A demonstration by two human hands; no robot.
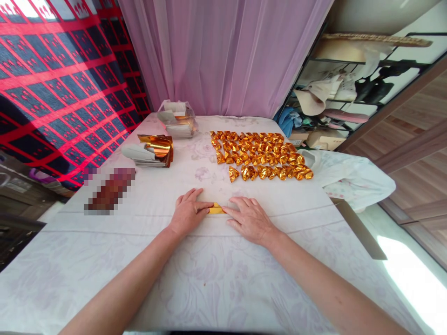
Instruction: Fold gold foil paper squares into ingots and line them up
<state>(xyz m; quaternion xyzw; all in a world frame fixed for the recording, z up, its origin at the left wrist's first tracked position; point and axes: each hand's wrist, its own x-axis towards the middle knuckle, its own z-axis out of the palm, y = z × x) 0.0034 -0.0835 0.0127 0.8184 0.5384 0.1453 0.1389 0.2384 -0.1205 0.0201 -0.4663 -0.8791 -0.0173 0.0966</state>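
A small folded strip of gold foil paper lies flat on the cloth-covered table in front of me. At its left end, my left hand has thumb and index finger closed on the paper, the other fingers stretched forward. My right hand rests palm down on the other side, fingers spread; its index fingertip touches the strip's right end, and the thumb stays apart from it. Beyond my hands, several rows of folded gold foil pieces stand close together, the nearest row set slightly apart.
Left of the rows sits a stack of foil sheets, partly curled. Behind it is a clear plastic bag with more sheets. A blurred-out object lies at the left. A white plastic bag hangs by the right edge, near a shelf.
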